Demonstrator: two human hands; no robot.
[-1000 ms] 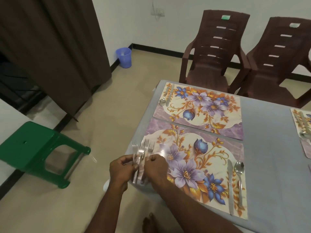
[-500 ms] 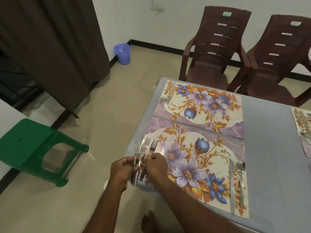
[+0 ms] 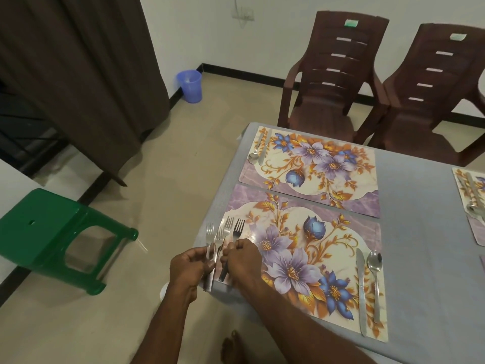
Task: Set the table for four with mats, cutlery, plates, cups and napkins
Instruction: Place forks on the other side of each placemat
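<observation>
Your left hand (image 3: 187, 266) grips a bunch of forks (image 3: 215, 239). Your right hand (image 3: 242, 256) pinches one dark fork (image 3: 237, 228) over the near floral mat (image 3: 309, 261) at the table (image 3: 420, 232) edge.

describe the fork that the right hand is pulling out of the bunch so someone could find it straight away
Start at the near floral placemat on the grey table, then its left end, where both hands meet. The right hand grips one fork over the mat; its dark head is rightmost, apart from the three forks in the left hand.

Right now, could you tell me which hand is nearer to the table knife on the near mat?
Right. The right hand is at the near mat's left end, the table knife at its right end; the left hand is farther left, off the mat.
</observation>
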